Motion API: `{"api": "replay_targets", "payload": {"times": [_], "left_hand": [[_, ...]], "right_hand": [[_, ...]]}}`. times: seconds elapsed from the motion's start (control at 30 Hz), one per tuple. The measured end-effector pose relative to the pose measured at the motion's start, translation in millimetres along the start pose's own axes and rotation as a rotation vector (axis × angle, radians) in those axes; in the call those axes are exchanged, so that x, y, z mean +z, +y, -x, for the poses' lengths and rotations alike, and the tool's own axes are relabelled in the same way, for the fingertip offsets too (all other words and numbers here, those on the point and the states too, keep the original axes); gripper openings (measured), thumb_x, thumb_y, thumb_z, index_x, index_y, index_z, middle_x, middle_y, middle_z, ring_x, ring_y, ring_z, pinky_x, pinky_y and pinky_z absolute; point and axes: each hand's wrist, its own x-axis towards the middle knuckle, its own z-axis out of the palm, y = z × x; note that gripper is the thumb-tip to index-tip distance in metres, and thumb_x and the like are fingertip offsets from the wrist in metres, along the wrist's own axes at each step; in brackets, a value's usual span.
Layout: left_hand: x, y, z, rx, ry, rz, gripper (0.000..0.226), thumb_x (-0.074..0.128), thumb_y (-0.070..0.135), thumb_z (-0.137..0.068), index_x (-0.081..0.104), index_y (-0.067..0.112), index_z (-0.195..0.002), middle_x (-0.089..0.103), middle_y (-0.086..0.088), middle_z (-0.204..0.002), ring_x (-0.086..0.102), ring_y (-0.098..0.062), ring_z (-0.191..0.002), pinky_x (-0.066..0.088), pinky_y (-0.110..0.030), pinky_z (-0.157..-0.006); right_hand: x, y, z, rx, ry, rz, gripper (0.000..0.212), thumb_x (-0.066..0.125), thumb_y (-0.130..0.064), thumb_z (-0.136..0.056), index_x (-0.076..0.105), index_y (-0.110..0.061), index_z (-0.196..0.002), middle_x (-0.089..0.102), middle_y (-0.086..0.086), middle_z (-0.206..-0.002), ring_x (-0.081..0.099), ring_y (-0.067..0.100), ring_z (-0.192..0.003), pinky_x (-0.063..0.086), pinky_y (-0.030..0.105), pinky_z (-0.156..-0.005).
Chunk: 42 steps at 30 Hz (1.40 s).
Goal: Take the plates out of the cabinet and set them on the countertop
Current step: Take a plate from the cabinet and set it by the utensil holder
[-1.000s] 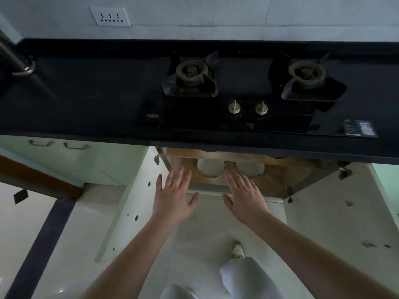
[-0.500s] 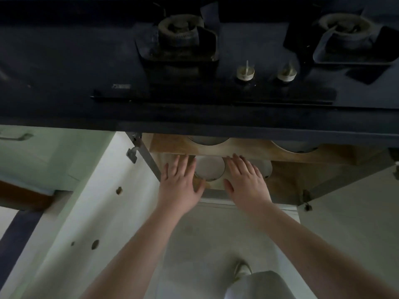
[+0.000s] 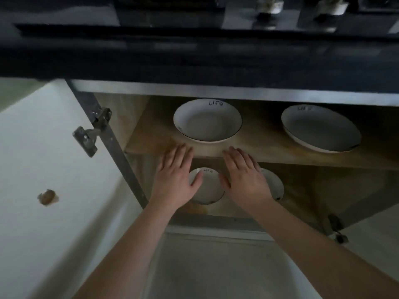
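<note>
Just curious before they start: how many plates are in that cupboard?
4. Two on the upper shelf, left plate and right plate; two smaller below, one between the hands, one half behind the right hand. More may be hidden.

Dim, cool, low-contrast picture. Countertop [image 3: 194, 57] near black, streaked sideways by motion blur; stove knobs [image 3: 268, 7] at top edge smeared. Pale cabinet door [image 3: 43, 169] at left brightest area, flat, no glare. Cabinet interior in shade, darkest at right; upper shelf [image 3: 259, 145] casts shadow over lower compartment. Plates [image 3: 207, 119] on shelf fairly sharp, rim lettering legible. Wide-angle bend along edges; forearms at bottom soft.
</note>
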Motion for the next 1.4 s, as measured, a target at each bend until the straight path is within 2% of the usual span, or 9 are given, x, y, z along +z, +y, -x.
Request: {"api": "replay_targets", "payload": {"times": [0.37, 0.6, 0.73, 0.83, 0.9, 1.0, 1.1, 1.27, 1.4], "left_hand": [[25.6, -8.7, 2.4, 0.081, 0.185, 0.027, 0.068, 0.026, 0.058, -0.097, 0.041, 0.013, -0.146, 0.045, -0.008, -0.151, 0.037, -0.026, -0.141, 0.026, -0.046, -0.117], [15.3, -14.2, -9.6, 0.111, 0.173, 0.111, 0.057, 0.028, 0.053, -0.097, 0.051, 0.020, -0.137, 0.054, 0.002, -0.138, 0.045, -0.019, -0.129, 0.037, -0.042, -0.110], [6.1, -13.2, -18.2, 0.100, 0.136, 0.125, 0.055, 0.024, 0.055, -0.096, 0.058, 0.021, -0.125, 0.060, 0.003, -0.124, 0.053, -0.020, -0.115, 0.047, -0.039, -0.094], [-4.2, -16.1, -30.3, 0.024, 0.135, 0.299, 0.052, 0.019, 0.057, -0.094, 0.060, 0.026, -0.102, 0.064, 0.007, -0.097, 0.060, -0.010, -0.088, 0.049, -0.026, -0.069], [-13.3, -19.2, -39.5, -0.177, 0.148, 0.594, 0.043, 0.024, 0.056, -0.095, 0.058, 0.030, -0.102, 0.063, 0.010, -0.085, 0.060, -0.002, -0.075, 0.042, -0.019, -0.057], [-20.4, -25.4, -55.3, -0.481, 0.136, 1.148, 0.036, 0.032, 0.052, -0.100, 0.056, 0.032, -0.119, 0.065, 0.001, -0.117, 0.063, -0.011, -0.099, 0.053, -0.032, -0.079], [-26.3, -27.7, -70.6, -0.674, 0.086, 1.583, 0.051, 0.036, 0.055, -0.100, 0.046, 0.028, -0.143, 0.050, -0.004, -0.145, 0.056, -0.020, -0.115, 0.042, -0.046, -0.107], [-37.0, -29.8, -83.0, -0.742, 0.042, 2.033, 0.068, 0.039, 0.060, -0.096, 0.032, 0.020, -0.151, 0.033, -0.016, -0.157, 0.037, -0.036, -0.140, 0.034, -0.052, -0.112], [-44.2, -29.7, -83.5, -0.749, -0.007, 2.151, 0.073, 0.037, 0.060, -0.097, 0.026, 0.015, -0.154, 0.028, -0.018, -0.159, 0.030, -0.039, -0.143, 0.029, -0.057, -0.114]], "right_hand": [[35.5, -5.3, -1.5, 0.022, 0.244, 0.099, 0.053, 0.052, -0.037, -0.094, 0.042, -0.015, -0.142, 0.049, 0.010, -0.141, 0.040, 0.027, -0.134, 0.027, 0.044, -0.114], [17.8, -10.2, -3.4, 0.042, 0.217, -0.021, 0.053, 0.029, -0.033, -0.092, 0.051, -0.014, -0.137, 0.053, 0.007, -0.139, 0.045, 0.025, -0.130, 0.035, 0.044, -0.109], [2.2, 0.6, -18.2, 0.090, 0.192, -0.202, 0.040, 0.032, -0.035, -0.098, 0.052, -0.024, -0.132, 0.060, 0.000, -0.126, 0.057, 0.018, -0.110, 0.045, 0.033, -0.089], [-14.1, 7.2, -33.9, 0.422, 0.067, -0.629, 0.031, 0.038, -0.038, -0.100, 0.051, -0.033, -0.128, 0.066, -0.006, -0.095, 0.063, 0.006, -0.071, 0.047, 0.020, -0.057], [-23.7, 12.9, -44.4, 0.619, 0.061, -0.831, 0.028, 0.037, -0.038, -0.101, 0.056, -0.027, -0.118, 0.066, 0.000, -0.084, 0.061, 0.010, -0.062, 0.042, 0.024, -0.048], [-33.8, 21.6, -60.5, 0.765, 0.059, -1.115, 0.035, 0.031, -0.038, -0.102, 0.057, -0.019, -0.113, 0.066, 0.010, -0.108, 0.063, 0.022, -0.092, 0.050, 0.036, -0.073], [-38.7, 26.1, -73.4, 0.789, 0.154, -1.492, 0.037, 0.031, -0.032, -0.103, 0.053, -0.014, -0.127, 0.059, 0.014, -0.130, 0.056, 0.027, -0.116, 0.040, 0.046, -0.107], [-40.1, 32.1, -85.1, 0.826, 0.159, -2.064, 0.054, 0.037, -0.038, -0.101, 0.035, -0.009, -0.147, 0.043, 0.015, -0.148, 0.041, 0.029, -0.135, 0.031, 0.043, -0.114], [-40.3, 32.9, -85.1, 0.855, 0.151, -2.200, 0.061, 0.036, -0.043, -0.100, 0.033, -0.006, -0.147, 0.038, 0.017, -0.152, 0.038, 0.030, -0.138, 0.030, 0.044, -0.113]]}}
